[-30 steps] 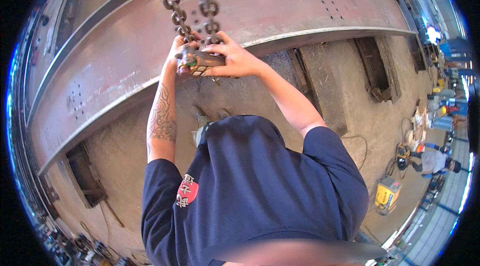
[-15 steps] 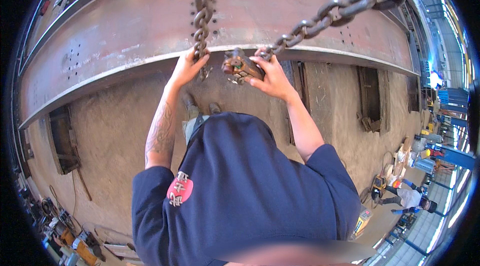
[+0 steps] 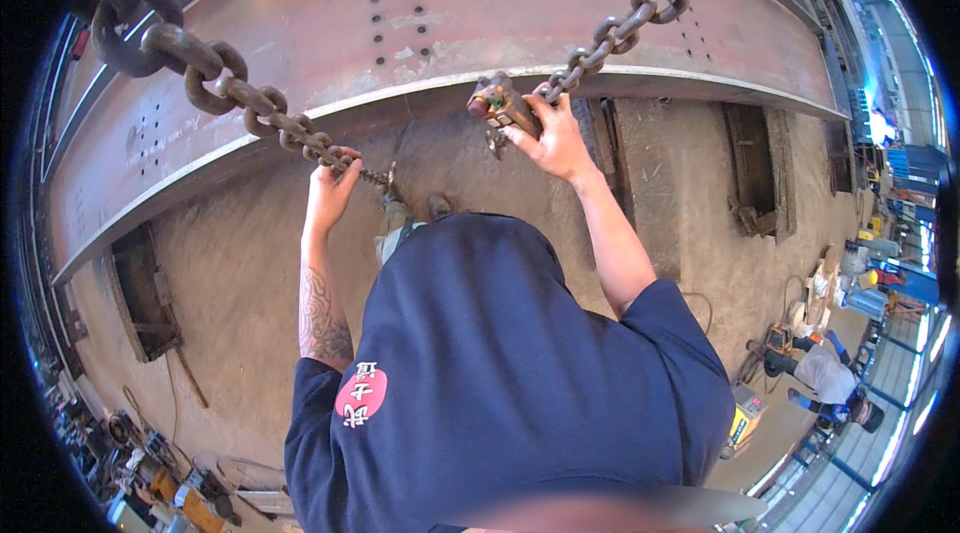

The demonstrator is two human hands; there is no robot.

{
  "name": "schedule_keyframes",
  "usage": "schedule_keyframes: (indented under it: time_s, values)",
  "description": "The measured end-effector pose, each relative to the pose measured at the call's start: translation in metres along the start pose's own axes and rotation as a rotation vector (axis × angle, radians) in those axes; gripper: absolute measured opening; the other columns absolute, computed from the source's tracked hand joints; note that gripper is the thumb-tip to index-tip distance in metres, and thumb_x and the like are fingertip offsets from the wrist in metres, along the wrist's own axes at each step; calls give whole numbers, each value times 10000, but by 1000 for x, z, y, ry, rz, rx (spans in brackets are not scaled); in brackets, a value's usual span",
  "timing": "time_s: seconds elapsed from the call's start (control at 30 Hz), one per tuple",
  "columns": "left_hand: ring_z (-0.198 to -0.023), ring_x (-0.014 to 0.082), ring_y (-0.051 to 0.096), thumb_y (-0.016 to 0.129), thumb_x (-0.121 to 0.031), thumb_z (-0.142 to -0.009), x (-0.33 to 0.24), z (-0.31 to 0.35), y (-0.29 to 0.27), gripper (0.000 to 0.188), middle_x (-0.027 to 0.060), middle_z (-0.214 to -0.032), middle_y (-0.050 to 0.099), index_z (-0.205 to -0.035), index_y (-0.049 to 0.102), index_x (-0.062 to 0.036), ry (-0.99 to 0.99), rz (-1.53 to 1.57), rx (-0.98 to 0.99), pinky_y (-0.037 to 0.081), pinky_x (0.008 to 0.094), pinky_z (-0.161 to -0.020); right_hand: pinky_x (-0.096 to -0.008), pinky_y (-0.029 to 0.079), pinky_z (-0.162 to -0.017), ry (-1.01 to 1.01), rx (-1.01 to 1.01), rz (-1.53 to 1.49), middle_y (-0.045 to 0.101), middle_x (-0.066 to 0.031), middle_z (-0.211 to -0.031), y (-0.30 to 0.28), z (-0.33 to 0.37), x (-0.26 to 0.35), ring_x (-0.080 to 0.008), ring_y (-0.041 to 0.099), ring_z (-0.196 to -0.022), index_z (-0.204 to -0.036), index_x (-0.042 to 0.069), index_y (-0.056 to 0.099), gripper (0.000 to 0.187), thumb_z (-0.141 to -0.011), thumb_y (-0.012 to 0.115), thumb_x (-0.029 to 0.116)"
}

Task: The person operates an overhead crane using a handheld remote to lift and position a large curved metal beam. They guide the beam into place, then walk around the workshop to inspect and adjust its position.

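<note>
My left hand (image 3: 333, 191) is closed around the lower part of a heavy steel chain (image 3: 258, 108), which slants down from the upper left. Beyond my fingers the chain runs on to a small hook-like metal piece (image 3: 391, 173), partly hard to make out. To the right, my right hand (image 3: 556, 145) grips a worn, bulky metal lifting clamp (image 3: 508, 107) with a reddish knob. A second chain (image 3: 622, 25) rises from beside that clamp to the upper right. Both hands are just on my side of a large reddish steel beam (image 3: 285, 58).
The beam's near flange (image 3: 440, 83) curves across the whole view, and groups of bolt holes dot its web. Dark steel supports (image 3: 757, 168) stand below it. A co-worker (image 3: 825, 378) bends among tools at the right; more equipment (image 3: 170, 483) lies at lower left.
My left hand has moved left and toward me with its chain, which now slants instead of hanging straight. The right hand and clamp have shifted slightly to the right.
</note>
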State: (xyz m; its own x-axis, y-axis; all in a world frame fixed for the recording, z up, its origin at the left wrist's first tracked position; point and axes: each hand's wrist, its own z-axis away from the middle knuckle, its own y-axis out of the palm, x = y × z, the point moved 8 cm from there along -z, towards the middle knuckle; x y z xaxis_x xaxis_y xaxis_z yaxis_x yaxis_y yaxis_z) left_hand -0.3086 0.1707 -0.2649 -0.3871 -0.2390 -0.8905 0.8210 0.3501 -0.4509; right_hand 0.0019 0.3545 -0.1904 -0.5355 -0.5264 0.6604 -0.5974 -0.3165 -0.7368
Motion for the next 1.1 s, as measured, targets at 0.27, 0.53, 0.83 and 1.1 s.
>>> schedule_keyframes:
  time_s: [0.27,0.53,0.83,1.1]
  values:
    - [-844,139,600,629,-133,-889,25,38,-11,152,75,-892,659,-973,621,-7,-48,33,-45,474,305,-803,-440,458,-917,37,13,11,476,-216,-1146,12,1,-15,-375,543,-1035,-1155,-8,576,587,-759,719,401]
    - [-865,142,623,645,-147,-886,44,57,-19,202,70,-903,671,-1042,637,-19,-150,-30,-117,487,305,-812,-450,468,-901,34,46,15,461,-209,-1149,22,-4,-27,-382,557,-1029,-1179,-5,570,612,-763,708,422]
    - [-869,108,585,607,-129,-921,38,55,-6,171,38,-941,656,-1059,624,-29,-164,40,-142,481,294,-792,-453,483,-889,7,109,12,441,-216,-1181,32,-2,-37,-393,576,-1004,-1187,-13,558,623,-776,692,436]
    - [-809,138,614,643,-169,-896,58,27,3,211,79,-875,657,-1050,617,-28,-185,-100,-156,486,298,-747,-430,456,-896,44,150,-11,488,-203,-1107,45,-3,-44,-363,525,-1026,-1149,-5,556,552,-790,698,388]
